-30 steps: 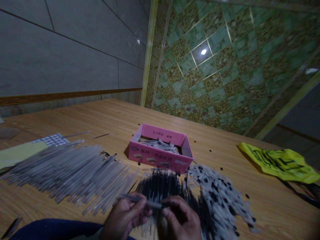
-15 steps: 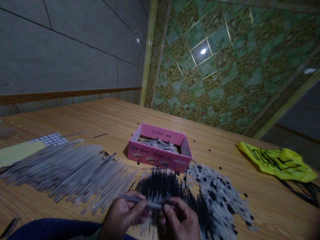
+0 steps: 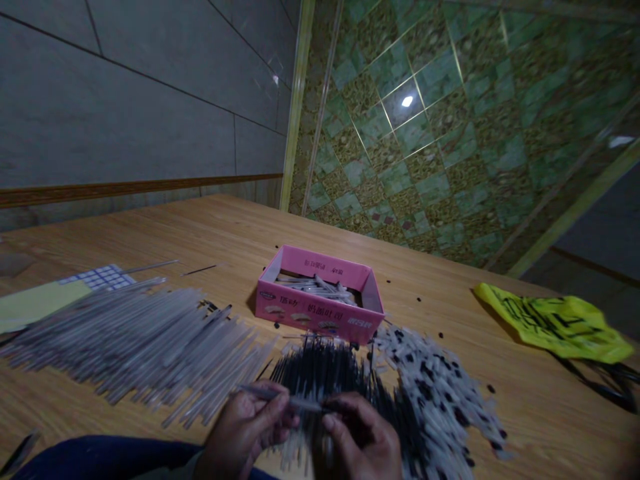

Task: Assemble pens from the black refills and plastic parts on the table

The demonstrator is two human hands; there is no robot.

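My left hand [image 3: 250, 427] is closed round a clear pen barrel [image 3: 265, 395] held level near the table's front edge. My right hand [image 3: 360, 437] pinches the barrel's right end, fingers curled. Both hands hover over a heap of dark pen refills [image 3: 325, 370]. A broad pile of clear pen barrels [image 3: 130, 343] lies to the left, and a heap of small white and black pen caps [image 3: 440, 400] lies to the right. Behind the refills stands a pink cardboard box [image 3: 310, 313] with several pens inside.
The wooden table [image 3: 210, 233] runs back to a grey tiled wall and a green patterned wall. A yellow plastic bag [image 3: 555, 323] lies at the right with dark cords beside it. A yellow sheet and gridded paper [image 3: 100, 277] lie at the left. Small black bits are scattered around.
Both hands have stayed at the front edge on the same barrel; the fingers have shifted slightly. The view has drifted a little.
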